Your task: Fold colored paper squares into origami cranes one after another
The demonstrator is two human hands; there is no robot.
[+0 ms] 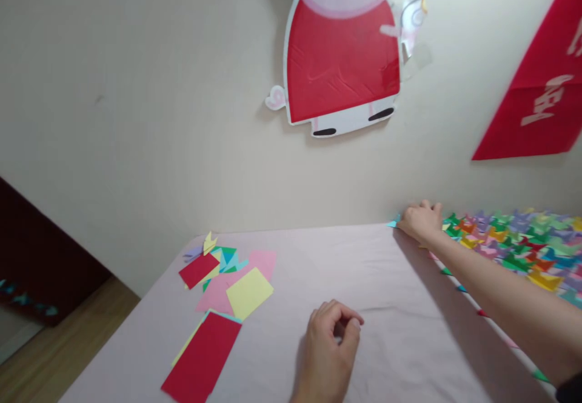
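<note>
Closest to the camera is the left hand [328, 348], above the pink cloth [364, 269]; its thumb and forefinger curl until the tips seem to meet, with no paper visible between them. The right hand [422, 220] reaches to the far edge, by the wall [136, 118]. A light blue folded piece [393, 223] is just beside its fingers; I cannot tell whether they pinch anything. The right forearm [495, 282] passes over the rows of folded paper pieces [545, 279], so if it sinks, it could push several out of line. The dark sleeve [570, 389], near a green piece [541, 377], might also drag that one.
</note>
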